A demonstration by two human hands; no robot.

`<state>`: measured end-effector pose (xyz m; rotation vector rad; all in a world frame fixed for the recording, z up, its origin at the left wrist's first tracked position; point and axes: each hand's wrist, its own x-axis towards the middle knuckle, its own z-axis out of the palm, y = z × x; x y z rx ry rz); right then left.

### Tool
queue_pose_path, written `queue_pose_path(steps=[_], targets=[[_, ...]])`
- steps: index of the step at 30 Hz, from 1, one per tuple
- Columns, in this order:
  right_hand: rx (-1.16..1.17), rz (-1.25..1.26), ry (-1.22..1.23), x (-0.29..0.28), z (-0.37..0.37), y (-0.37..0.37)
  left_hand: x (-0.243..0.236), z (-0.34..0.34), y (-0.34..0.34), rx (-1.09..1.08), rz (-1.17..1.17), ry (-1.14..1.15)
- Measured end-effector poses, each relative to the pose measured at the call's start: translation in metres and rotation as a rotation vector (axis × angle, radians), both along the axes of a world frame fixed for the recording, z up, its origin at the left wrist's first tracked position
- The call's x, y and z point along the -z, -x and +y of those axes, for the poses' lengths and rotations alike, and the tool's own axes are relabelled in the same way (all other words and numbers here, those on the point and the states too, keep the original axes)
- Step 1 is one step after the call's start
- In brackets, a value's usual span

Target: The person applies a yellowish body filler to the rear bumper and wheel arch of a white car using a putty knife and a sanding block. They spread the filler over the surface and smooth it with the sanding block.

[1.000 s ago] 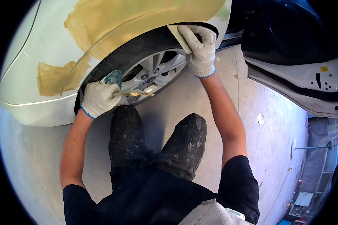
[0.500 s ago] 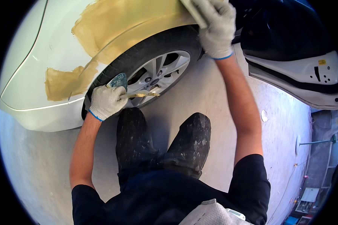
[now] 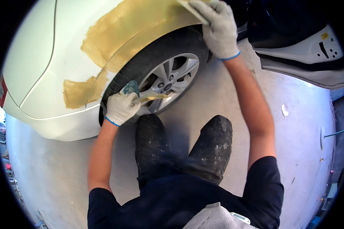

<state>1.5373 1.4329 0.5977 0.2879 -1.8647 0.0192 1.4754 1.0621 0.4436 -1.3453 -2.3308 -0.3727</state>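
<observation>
My left hand (image 3: 122, 108), in a white knit glove with a blue cuff, is closed in front of the rear wheel (image 3: 169, 82). It grips a thin flat putty board (image 3: 152, 97), seen nearly edge-on, with yellowish putty on it. A dark green rounded blade (image 3: 130, 88) sticks up past the same fingers. My right hand (image 3: 221, 33), gloved alike, is closed on a flat pale spreader (image 3: 193, 11) at the upper edge. The spreader lies against or close over tan filler (image 3: 122, 28) above the wheel arch; its contact edge is unclear. A smaller filler patch (image 3: 81, 92) lies behind the wheel.
The white car body (image 3: 38, 68) fills the upper left. An opened car door (image 3: 302, 63) reaches out at the upper right. My knees, in paint-spotted dark trousers (image 3: 206, 147), are bent close to the wheel. A round-based stand (image 3: 322, 137) is on the floor at right.
The view has turned, so the car's rear, the wheel and my left hand appear farther right. My right hand with the spreader stays near the arch's upper end. Both hands keep their holds.
</observation>
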Motion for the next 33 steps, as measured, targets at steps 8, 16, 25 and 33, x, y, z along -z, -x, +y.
queue_pose_path(steps=[8, 16, 25, 33], targets=[[0.075, -0.023, -0.105, -0.04, -0.022, 0.005, -0.002, 0.004, -0.004, 0.032, -0.004, -0.041], [-0.067, -0.036, -0.089, 0.059, -0.07, -0.003, 0.001, 0.002, 0.0, 0.026, -0.013, -0.024], [-0.162, 0.095, 0.412, 0.017, 0.022, -0.005, -0.008, 0.003, -0.004, -0.006, -0.032, 0.03], [-0.105, 0.007, 0.458, -0.006, 0.049, 0.014, -0.006, 0.005, -0.003, 0.03, -0.064, -0.036]])
